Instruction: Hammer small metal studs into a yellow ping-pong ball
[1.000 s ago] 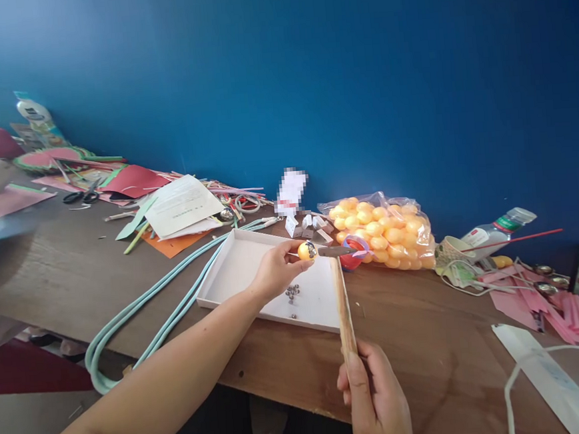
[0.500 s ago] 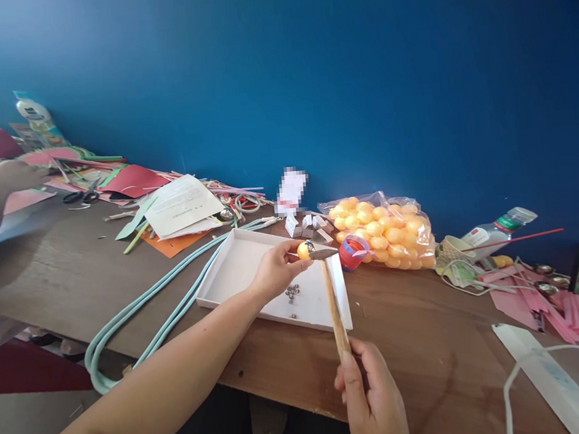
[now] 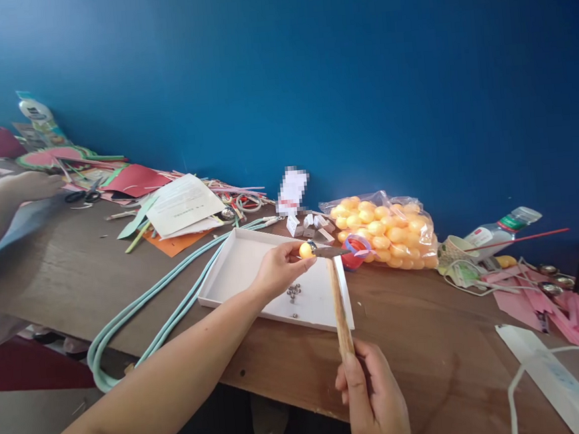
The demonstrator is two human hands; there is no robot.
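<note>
My left hand [image 3: 279,270] pinches a small yellow-orange ball [image 3: 305,250] between thumb and fingers, above a shallow white tray [image 3: 244,244]. A small shiny metal piece shows at the ball's right side; its exact kind is unclear. My right hand [image 3: 376,394] is wrapped round the wooden handle of a hammer [image 3: 340,300], held upright at the tray's right side. The hammer's dark metal head points sideways, one end close to the ball; whether they touch I cannot tell. Several small silver beads [image 3: 294,291] lie in the tray.
Behind the tray sit a clear bag of yellow balls [image 3: 385,229] and a red tape roll [image 3: 356,250]. Light-blue cord [image 3: 159,287] loops at left, near papers and scissors [image 3: 84,194]. A co-worker's hand [image 3: 31,186] is far left. A power strip [image 3: 542,364] lies right.
The hammer has shifted slightly right, its head a little farther from my left fingers. My left hand still pinches the ball. The co-worker's hand has moved right and down.
</note>
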